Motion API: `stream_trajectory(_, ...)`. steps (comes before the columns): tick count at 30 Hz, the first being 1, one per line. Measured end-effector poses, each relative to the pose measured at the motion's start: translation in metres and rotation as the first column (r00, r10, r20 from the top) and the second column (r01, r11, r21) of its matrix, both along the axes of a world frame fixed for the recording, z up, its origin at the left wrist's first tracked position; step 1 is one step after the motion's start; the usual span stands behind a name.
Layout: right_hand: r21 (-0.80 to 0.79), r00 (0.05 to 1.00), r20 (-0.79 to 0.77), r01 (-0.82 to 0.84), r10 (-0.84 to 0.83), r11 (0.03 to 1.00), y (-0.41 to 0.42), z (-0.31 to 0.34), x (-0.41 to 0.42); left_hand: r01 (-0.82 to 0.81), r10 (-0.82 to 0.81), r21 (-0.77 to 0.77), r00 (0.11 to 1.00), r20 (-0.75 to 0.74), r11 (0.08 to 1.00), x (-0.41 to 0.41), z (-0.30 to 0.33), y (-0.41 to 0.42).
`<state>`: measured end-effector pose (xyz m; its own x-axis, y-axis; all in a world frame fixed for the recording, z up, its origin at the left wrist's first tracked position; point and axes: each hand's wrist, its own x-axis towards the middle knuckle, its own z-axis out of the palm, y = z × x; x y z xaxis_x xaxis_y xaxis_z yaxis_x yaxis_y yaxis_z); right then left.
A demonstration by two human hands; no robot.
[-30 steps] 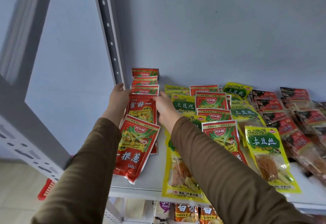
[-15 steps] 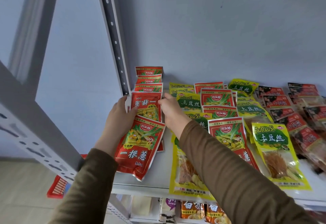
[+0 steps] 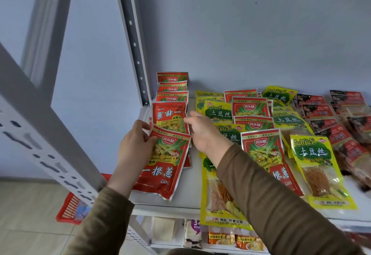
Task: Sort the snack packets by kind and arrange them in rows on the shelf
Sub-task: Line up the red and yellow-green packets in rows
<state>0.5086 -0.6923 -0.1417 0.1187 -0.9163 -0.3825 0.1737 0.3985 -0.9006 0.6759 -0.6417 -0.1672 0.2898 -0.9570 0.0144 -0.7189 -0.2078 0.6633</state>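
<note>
Working the leftmost row of red packets on the white shelf (image 3: pixel 186 198), both hands in brown sleeves.

Nearest: front red packet (image 3: pixel 164 162), lying skewed, its lower end close to the shelf's front edge. Left hand (image 3: pixel 134 146) grasps its upper left corner, thumb on the printed face; the fingers underneath are hidden. Foil-laminate pouch, flat, by the look light and glossy, so likely to slide on its neighbours. Best taken at a sealed corner or edge, thumb over and fingers under; squeezing the middle would probably crush the contents.

Next back: upside-down red packet (image 3: pixel 170 118), its top end pointing toward the camera. Right hand (image 3: pixel 202 132) pinches or touches its right edge with thumb and forefinger; the exact contact is hard to read, and the other fingers are loosely curled. This packet reads as needing a turn to match the row.

Behind: three more red packets (image 3: pixel 172 88) overlapped like shingles up to the grey wall, beside the shelf upright (image 3: pixel 132 40).

To the right, well apart from the hands: yellow-green packets (image 3: pixel 319 166) and more red ones intermixed, then dark red-black packets (image 3: pixel 329 118) at far right. Sorting looks partly done.

Below the shelf: other packets on a lower level, and a red basket (image 3: pixel 70 208) on the floor.
</note>
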Motion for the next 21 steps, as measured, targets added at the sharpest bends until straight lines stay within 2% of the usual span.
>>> stream_trajectory(3, 0.005, 1.0, 0.019, -0.015, 0.015, 1.0, -0.002, -0.002, 0.0, 0.004, -0.01, -0.108, 0.999, -0.053, 0.994, 0.001, 0.004, 0.001)
stream_trajectory(6, 0.0, 0.999, 0.039, 0.011, -0.011, 1.0, 0.0, 0.002, 0.002, -0.047, 0.006, -0.138, 0.96, -0.279, 0.989, -0.002, 0.008, -0.005)
stream_trajectory(8, 0.004, 0.999, 0.029, 0.024, -0.024, 1.0, 0.001, 0.006, 0.003, -0.071, 0.028, -0.106, 0.932, -0.361, 0.992, -0.004, 0.008, -0.012)
stream_trajectory(12, 0.006, 0.999, -0.035, 0.003, -0.003, 1.0, 0.002, 0.01, -0.001, -0.014, 0.012, -0.004, 0.971, -0.237, 1.0, -0.006, -0.001, -0.018)
stream_trajectory(15, -0.05, 0.994, -0.11, -0.029, 0.024, 0.998, 0.004, 0.013, -0.004, -0.003, 0.014, 0.047, 0.971, -0.237, 0.999, -0.003, -0.011, -0.017)
stream_trajectory(18, -0.099, 0.982, -0.186, -0.011, -0.007, 0.995, 0.002, 0.013, -0.005, -0.004, 0.01, 0.022, 0.968, -0.251, 1.0, -0.004, -0.012, -0.014)
stream_trajectory(21, -0.145, 0.983, -0.184, 0.001, -0.028, 0.989, -0.004, 0.013, -0.007, -0.001, -0.006, -0.03, 0.972, -0.236, 1.0, -0.006, -0.011, -0.009)
